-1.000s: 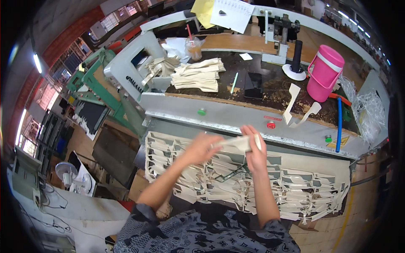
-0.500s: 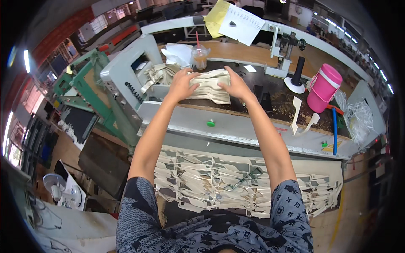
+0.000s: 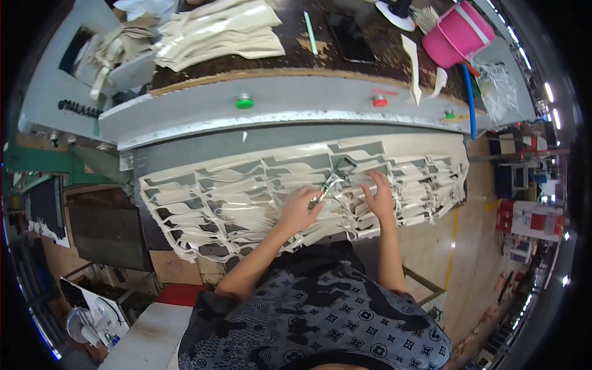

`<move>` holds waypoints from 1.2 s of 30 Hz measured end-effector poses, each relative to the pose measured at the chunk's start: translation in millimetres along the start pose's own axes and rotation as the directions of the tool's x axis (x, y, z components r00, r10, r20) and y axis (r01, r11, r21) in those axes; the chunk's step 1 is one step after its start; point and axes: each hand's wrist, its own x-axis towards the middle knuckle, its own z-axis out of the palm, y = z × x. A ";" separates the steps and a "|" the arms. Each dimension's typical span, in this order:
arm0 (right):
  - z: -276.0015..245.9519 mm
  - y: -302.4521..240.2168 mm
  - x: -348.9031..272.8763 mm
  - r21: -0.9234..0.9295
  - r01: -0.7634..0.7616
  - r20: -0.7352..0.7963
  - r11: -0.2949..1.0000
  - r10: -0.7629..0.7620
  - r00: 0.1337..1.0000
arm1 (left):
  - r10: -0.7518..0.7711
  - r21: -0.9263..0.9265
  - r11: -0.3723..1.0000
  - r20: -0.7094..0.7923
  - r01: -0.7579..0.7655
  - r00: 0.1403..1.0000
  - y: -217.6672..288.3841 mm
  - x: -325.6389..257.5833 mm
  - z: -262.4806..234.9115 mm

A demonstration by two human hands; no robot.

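Over the cream sheet (image 3: pixel 394 142), which is full of cut-out gaps and thin strips, my left hand (image 3: pixel 299 209) grips the lower end of a metal cutting die (image 3: pixel 336 177). The die is a narrow steel outline with a wider far end, slanting up to the right. My right hand (image 3: pixel 381 198) is open just right of the die, fingers apart and holding nothing. Whether its fingertips touch the strips I cannot tell. On the dark worktop beyond lies a stack of cream cut pieces (image 3: pixel 219 37), with neither hand near it.
Along the machine's front bar (image 3: pixel 296 102) sit a green button (image 3: pixel 245 101) and a red button (image 3: pixel 379 100). A pale green pen (image 3: pixel 310 34), a black phone-like slab (image 3: pixel 350 37), a pink jug (image 3: pixel 453 37) and a blue tube (image 3: pixel 470 102) are beyond.
Both hands have left the stack on the worktop and come down to the cream sheet. My left hand has taken hold of the cutting die. The view has tilted downward.
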 end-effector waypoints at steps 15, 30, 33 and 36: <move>-62.6 233.5 56.9 -0.401 0.056 0.182 0.914 0.020 0.983 | -0.251 0.369 0.910 0.130 0.188 0.959 75.8 142.6 66.0; -188.1 298.3 22.0 0.080 0.073 0.203 0.994 -0.088 0.975 | -0.814 -0.820 0.534 -0.431 0.208 0.390 112.7 258.4 313.9; -184.9 317.4 70.1 0.074 0.118 0.031 0.990 -0.121 0.992 | -0.805 -0.796 0.571 -0.497 0.198 0.324 93.6 265.4 352.4; -176.2 349.1 113.1 0.065 0.231 0.074 0.971 -0.236 0.969 | -0.834 -0.805 0.535 -0.455 0.256 0.312 101.7 271.8 375.5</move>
